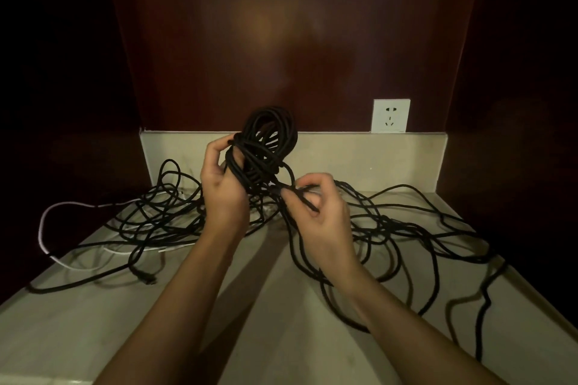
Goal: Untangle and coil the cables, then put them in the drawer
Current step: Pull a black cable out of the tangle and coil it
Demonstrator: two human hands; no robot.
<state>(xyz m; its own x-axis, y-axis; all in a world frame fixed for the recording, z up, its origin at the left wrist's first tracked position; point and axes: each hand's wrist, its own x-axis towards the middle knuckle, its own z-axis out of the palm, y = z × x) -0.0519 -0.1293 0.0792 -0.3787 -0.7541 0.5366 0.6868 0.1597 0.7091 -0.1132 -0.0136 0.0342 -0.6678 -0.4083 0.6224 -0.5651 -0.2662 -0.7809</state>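
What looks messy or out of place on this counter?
Loose black cable sprawls in tangled loops across the counter, with a white cable drooping over its left edge. Only the coil gripped by the left hand is tidy.

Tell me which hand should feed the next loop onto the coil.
The right hand. It already pinches the loose black cable leading off the coil, with slack trailing on the counter to its side. The left hand grips the coil itself, so it likely should just hold.
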